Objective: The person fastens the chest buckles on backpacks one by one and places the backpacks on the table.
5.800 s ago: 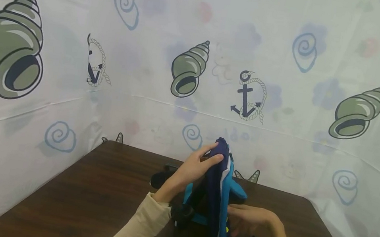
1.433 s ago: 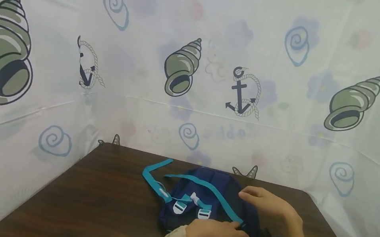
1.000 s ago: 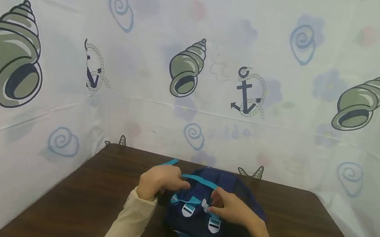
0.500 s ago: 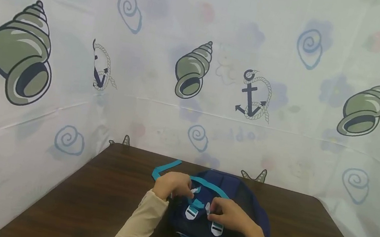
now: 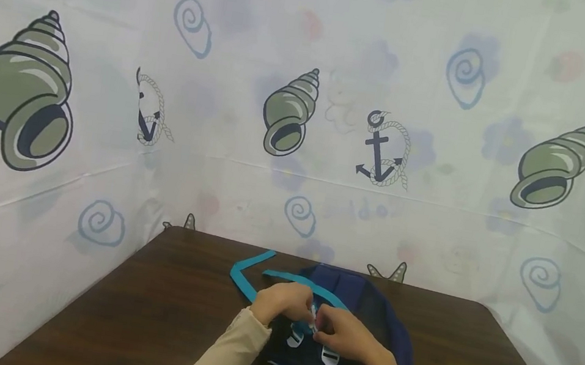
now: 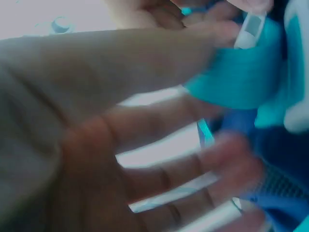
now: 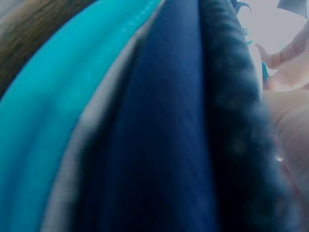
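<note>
L hand (image 5: pixel 285 300) and R hand (image 5: pixel 347 334) now meet mid-bag; ½ sec ago they're apart, white clip pc at each. Prob. means the two clip halves are being brought tog.; can't tell if joined. L thumb + finger pinch teal webbing (image 6: pixel 236 77), other fingers loose; R fingertips pinch the white buckle (image 6: pixel 249 31). Navy backpack (image 5: pixel 396 338) lies flat under both hands, loose teal strap (image 5: pixel 244 285) off its L side. Surface: dk woodgrain table (image 5: pixel 142 311). Room: white cloth backdrop (image 5: pixel 225 106) w/ shell + anchor prints.
</note>
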### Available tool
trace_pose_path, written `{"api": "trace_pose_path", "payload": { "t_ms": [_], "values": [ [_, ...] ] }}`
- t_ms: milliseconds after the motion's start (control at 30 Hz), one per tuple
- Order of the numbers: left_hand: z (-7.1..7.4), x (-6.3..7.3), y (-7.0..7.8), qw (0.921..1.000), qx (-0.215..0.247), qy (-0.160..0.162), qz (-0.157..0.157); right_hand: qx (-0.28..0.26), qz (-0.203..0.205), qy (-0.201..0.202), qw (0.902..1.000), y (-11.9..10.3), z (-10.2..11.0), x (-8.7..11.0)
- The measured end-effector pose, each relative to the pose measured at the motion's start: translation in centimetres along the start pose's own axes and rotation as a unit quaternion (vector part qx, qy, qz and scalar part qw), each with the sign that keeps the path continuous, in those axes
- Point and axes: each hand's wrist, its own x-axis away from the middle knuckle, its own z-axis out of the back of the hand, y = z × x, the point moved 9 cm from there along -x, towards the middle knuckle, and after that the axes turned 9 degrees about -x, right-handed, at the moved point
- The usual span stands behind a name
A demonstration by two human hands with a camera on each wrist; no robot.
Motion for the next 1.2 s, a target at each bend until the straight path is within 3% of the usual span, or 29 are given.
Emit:
{"api": "trace_pose_path", "payload": {
  "t_ms": [133, 200, 333, 533, 867, 1200],
  "values": [
    [1.3, 0.1, 0.3, 0.9916, 0.106, 0.015, -0.073, -0.012, 0.010, 0.003, 0.9999, 0.0, 0.7, 0.2],
    [2.2, 0.1, 0.0, 0.9809, 0.168, 0.028, -0.093, -0.020, 0.021, 0.016, 0.9995, -0.3, 1.6, 0.3],
    [3.9, 0.0, -0.8, 0.9519, 0.279, 0.063, -0.111, -0.042, 0.032, 0.035, 0.9980, -0.9, 3.3, 0.6],
    [4.7, -0.5, -1.8, 0.9245, 0.356, 0.096, -0.098, -0.045, 0.020, 0.062, 0.9969, -1.3, 5.9, 1.6],
    [4.6, -1.8, -4.2, 0.8851, 0.452, 0.098, -0.050, -0.046, 0.001, 0.109, 0.9929, -1.5, 10.9, 3.8],
    [3.7, -2.5, -3.9, 0.8800, 0.467, 0.073, -0.049, -0.064, -0.017, 0.122, 0.9903, -1.2, 12.2, 4.5]
  ]
}}
